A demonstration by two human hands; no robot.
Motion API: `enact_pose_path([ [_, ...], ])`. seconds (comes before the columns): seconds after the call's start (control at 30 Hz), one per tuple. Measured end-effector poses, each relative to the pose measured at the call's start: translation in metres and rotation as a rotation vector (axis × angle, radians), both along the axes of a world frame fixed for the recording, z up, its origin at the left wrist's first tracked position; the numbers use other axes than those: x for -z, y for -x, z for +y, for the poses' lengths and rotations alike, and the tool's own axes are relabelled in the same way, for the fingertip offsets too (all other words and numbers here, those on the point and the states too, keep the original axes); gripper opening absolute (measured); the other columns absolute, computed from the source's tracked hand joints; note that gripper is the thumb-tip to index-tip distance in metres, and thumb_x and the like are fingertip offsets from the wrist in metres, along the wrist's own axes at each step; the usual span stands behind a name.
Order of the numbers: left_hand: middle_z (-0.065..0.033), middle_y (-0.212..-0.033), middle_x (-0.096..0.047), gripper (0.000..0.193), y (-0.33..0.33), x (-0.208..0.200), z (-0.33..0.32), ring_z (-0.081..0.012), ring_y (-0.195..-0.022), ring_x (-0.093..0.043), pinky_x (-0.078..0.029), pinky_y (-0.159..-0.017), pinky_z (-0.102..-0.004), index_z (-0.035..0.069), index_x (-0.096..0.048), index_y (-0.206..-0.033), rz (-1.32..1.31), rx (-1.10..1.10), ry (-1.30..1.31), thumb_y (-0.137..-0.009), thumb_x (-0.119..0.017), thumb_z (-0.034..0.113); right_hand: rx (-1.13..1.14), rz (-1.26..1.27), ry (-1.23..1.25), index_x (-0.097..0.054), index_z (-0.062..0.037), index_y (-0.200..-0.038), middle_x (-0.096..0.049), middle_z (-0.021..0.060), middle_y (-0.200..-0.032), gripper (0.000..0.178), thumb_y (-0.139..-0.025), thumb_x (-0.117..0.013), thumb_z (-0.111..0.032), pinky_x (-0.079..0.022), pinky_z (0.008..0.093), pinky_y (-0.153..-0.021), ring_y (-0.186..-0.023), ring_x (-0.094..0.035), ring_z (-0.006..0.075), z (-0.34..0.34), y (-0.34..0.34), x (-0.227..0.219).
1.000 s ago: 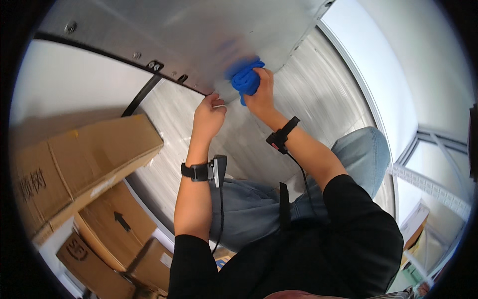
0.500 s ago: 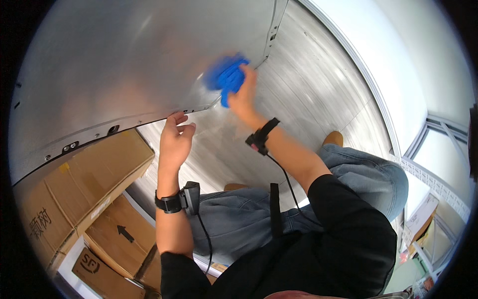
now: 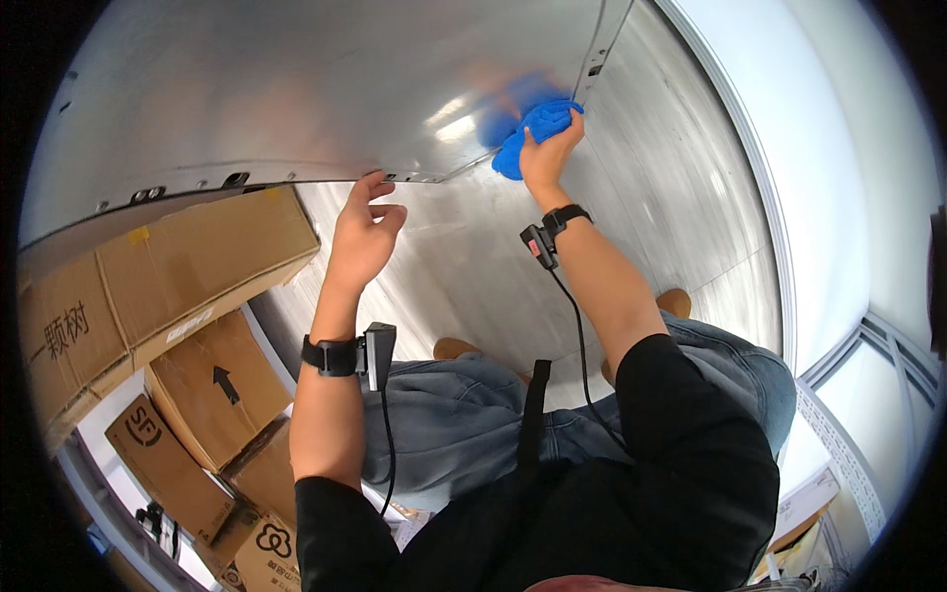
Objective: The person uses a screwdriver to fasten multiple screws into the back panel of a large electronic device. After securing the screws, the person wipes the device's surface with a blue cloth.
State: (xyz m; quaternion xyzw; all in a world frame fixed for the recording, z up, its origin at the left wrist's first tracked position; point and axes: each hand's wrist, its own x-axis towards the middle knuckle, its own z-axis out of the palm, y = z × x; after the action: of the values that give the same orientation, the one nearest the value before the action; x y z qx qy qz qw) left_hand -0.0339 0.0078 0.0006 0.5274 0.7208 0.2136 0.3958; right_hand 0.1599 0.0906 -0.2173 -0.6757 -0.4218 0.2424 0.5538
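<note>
A large shiny grey metal panel point(image 3: 296, 89) fills the upper left, with slots and small holes along its near edge. My right hand point(image 3: 552, 158) grips a bunched blue cloth point(image 3: 538, 128) and presses it against the panel near its lower right corner. The cloth's reflection shows in the metal beside it. My left hand point(image 3: 365, 232) is at the panel's near edge, its fingertips touching the rim next to a slot. Its fingers are loosely bent and apart, and nothing shows in them. Both wrists wear black straps with small cabled devices.
Cardboard boxes point(image 3: 187, 257) are stacked on the left, just below the panel's edge. Grey wood-look flooring point(image 3: 464, 266) lies between my arms and the panel. A white wall point(image 3: 809, 148) with a metal track at its base runs along the right, near metal shelving point(image 3: 868, 355).
My right hand has moved the cloth to the right along the panel, close to its corner. My left hand stays at the rim, and the view has shifted slightly.
</note>
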Motion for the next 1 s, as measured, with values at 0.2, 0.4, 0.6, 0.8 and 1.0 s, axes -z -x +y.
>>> enact_pose_path([
  [0.2, -0.0221, -0.120, -0.055, 0.063, 0.001, 0.005, -0.008, -0.0246, -0.089, -0.064, -0.051, -0.075, -0.0326, -0.006, -0.033, -0.135, 0.009, 0.017, -0.004, -0.079, -0.058, 0.006, -0.112, 0.125, 0.007, -0.018, 0.0004, -0.135, -0.030, 0.0254, -0.128, 0.080, -0.074, -0.070, 0.001, -0.026, 0.0473, -0.104, -0.122, -0.033, 0.0411, -0.032, 0.063, -0.016],
  [0.4, -0.0211, -0.119, -0.058, 0.061, 0.014, 0.002, -0.017, -0.0242, -0.089, -0.065, -0.051, -0.079, -0.0338, -0.002, -0.036, -0.136, 0.137, 0.068, 0.069, -0.080, -0.059, 0.008, -0.113, 0.230, -0.164, -0.018, -0.0020, -0.134, -0.032, 0.0226, -0.128, 0.080, -0.073, -0.070, 0.001, -0.029, 0.0469, -0.102, -0.121, -0.037, 0.0373, -0.042, 0.086, -0.097],
  [0.6, -0.0123, -0.093, -0.068, 0.025, 0.011, -0.063, -0.023, -0.0182, -0.083, -0.065, -0.051, -0.075, -0.0298, -0.003, -0.062, -0.104, 0.078, -0.027, -0.096, -0.083, -0.060, 0.009, -0.093, -0.120, -0.665, -0.041, -0.0051, -0.128, -0.045, 0.0183, -0.120, 0.065, -0.069, -0.067, 0.004, -0.036, 0.0432, -0.093, -0.109, -0.047, 0.0325, -0.024, 0.061, -0.188],
  [0.8, -0.0045, -0.084, -0.065, 0.011, -0.004, -0.108, -0.024, -0.0099, -0.075, -0.060, -0.048, -0.068, -0.0235, -0.001, -0.062, -0.097, -0.209, -0.272, -0.680, -0.087, -0.058, 0.001, -0.193, -0.405, -1.009, -0.065, -0.0138, -0.113, -0.050, 0.0148, -0.113, 0.057, -0.058, -0.061, 0.002, -0.039, 0.0435, -0.087, -0.100, -0.048, 0.0348, -0.017, 0.064, -0.299],
  [1.0, -0.0102, -0.127, -0.041, 0.048, -0.008, -0.141, -0.019, -0.0212, -0.108, -0.049, -0.046, -0.084, -0.0317, 0.006, -0.046, -0.127, 0.073, -0.303, -1.137, -0.081, -0.057, -0.002, -0.315, -0.502, -0.970, -0.063, -0.0124, -0.117, -0.046, 0.0174, -0.122, 0.062, -0.058, -0.058, 0.003, -0.037, 0.0455, -0.090, -0.105, -0.046, 0.0362, -0.018, 0.046, -0.357],
])
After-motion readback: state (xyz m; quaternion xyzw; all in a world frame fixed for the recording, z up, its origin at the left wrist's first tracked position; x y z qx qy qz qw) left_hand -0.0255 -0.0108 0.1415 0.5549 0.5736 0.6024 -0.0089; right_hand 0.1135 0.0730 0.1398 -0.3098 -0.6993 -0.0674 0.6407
